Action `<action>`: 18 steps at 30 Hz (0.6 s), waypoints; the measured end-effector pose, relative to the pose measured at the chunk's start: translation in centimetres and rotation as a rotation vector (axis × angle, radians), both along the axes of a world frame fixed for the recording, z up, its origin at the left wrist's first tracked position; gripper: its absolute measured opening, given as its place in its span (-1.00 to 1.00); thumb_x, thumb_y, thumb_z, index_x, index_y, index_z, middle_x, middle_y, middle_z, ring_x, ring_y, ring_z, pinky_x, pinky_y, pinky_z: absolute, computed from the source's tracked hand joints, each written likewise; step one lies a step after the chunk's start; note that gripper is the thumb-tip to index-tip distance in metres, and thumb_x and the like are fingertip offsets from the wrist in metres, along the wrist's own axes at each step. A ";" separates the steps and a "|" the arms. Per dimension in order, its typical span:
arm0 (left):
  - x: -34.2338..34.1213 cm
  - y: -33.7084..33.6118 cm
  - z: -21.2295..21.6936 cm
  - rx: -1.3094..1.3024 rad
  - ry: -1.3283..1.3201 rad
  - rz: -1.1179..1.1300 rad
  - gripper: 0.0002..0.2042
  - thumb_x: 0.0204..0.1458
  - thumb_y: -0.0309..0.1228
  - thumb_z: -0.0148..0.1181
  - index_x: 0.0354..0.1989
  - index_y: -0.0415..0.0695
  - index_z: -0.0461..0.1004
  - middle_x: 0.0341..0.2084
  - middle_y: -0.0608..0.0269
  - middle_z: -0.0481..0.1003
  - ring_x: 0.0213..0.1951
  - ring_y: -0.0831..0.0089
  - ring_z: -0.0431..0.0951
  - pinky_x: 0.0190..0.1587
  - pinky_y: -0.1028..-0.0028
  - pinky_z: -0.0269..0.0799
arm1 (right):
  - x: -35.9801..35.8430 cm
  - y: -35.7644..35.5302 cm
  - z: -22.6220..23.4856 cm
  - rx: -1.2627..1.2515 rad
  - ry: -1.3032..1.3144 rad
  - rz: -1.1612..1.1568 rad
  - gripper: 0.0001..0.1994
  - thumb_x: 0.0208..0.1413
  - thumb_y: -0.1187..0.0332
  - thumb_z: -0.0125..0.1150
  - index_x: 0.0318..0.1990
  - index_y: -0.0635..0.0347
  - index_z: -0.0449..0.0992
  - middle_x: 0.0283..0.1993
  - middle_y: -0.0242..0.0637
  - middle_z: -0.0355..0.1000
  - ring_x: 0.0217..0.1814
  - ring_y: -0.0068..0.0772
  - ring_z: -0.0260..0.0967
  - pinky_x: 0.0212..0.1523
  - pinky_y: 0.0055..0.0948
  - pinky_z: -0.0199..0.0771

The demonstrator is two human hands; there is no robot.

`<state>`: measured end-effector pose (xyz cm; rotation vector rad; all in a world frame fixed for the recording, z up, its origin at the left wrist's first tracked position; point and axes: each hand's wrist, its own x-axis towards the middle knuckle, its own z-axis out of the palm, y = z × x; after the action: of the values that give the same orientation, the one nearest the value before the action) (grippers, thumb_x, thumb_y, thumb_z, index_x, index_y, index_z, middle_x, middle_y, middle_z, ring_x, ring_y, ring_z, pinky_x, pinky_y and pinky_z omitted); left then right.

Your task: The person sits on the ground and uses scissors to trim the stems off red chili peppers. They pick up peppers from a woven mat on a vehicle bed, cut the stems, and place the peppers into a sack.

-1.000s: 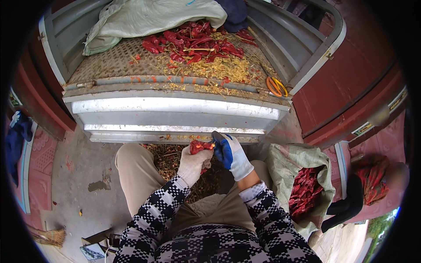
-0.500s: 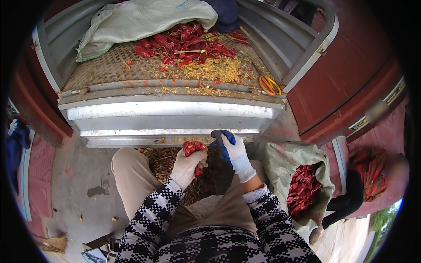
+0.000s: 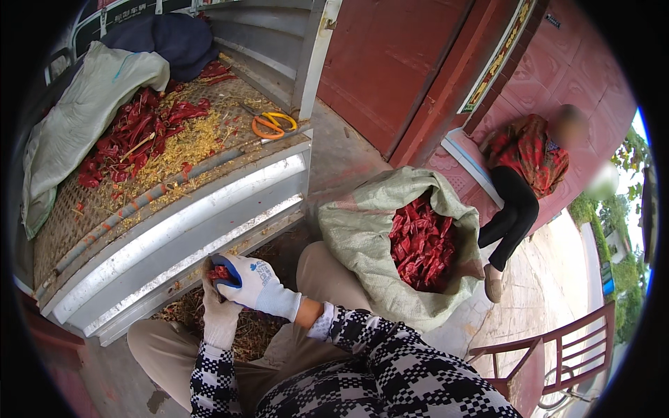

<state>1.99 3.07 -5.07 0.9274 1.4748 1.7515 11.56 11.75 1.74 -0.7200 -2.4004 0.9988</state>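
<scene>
Both my hands wear white gloves and meet over my lap, just below the metal bed's edge. My right hand (image 3: pixel 254 285), its palm blue, closes over a dried red chili (image 3: pixel 221 273). My left hand (image 3: pixel 219 317) sits under it, touching the same chili from below. Dry stalks and seeds (image 3: pixel 244 334) lie in a heap between my knees. On my right a pale green woven sack (image 3: pixel 362 233) stands open, filled with red chilies (image 3: pixel 421 244).
A grey metal cart bed (image 3: pixel 174 230) holds a pile of red chilies (image 3: pixel 136 132), yellow seeds, orange-handled scissors (image 3: pixel 273 124) and a pale cloth (image 3: pixel 83 111). Another person (image 3: pixel 523 181) sits on the step by the red door. A red chair (image 3: pixel 557 355) stands at lower right.
The view has swung to the right, bringing the sack, the seated person and the chair toward the middle. My hands stay together on the chili over my lap.
</scene>
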 end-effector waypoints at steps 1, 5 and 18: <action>0.4 0.5 0.9 -0.015 -0.164 -0.039 0.08 -0.35 -0.74 0.40 0.41 -0.11 -0.16 0.22 0.12 0.20 0.21 0.32 0.29 0.23 0.35 0.29 | 0.7 0.5 -0.3 0.001 0.073 -0.002 -0.46 -0.06 0.13 0.22 0.10 0.12 0.38 -0.11 0.00 0.48 -0.08 0.07 0.44 -0.05 -0.16 0.48; 1.6 -0.2 4.2 0.045 -0.445 -0.261 -0.19 -0.12 -0.62 0.05 0.41 -0.12 -0.09 0.02 0.10 0.40 -0.12 0.43 0.53 -0.13 0.51 0.51 | 3.4 2.1 1.5 -0.204 0.198 -0.114 -0.61 -0.02 0.36 0.22 0.02 0.20 0.47 -0.18 -0.02 0.52 -0.18 -0.21 0.53 -0.09 -0.37 0.49; 0.6 -0.6 2.3 0.065 -0.918 -0.310 -0.56 0.08 -0.40 0.21 0.14 -0.11 0.27 -0.15 0.01 0.52 -0.20 0.26 0.60 -0.15 0.22 0.57 | 28.4 14.6 9.8 0.552 -0.717 -0.648 -0.42 -0.08 0.05 0.26 0.08 0.19 0.46 -0.16 0.03 0.53 -0.10 -0.03 0.51 -0.06 -0.22 0.47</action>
<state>2.63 2.46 -2.74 0.2573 0.6406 1.6432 39.92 26.34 11.53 -1.6640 -2.4855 -0.2312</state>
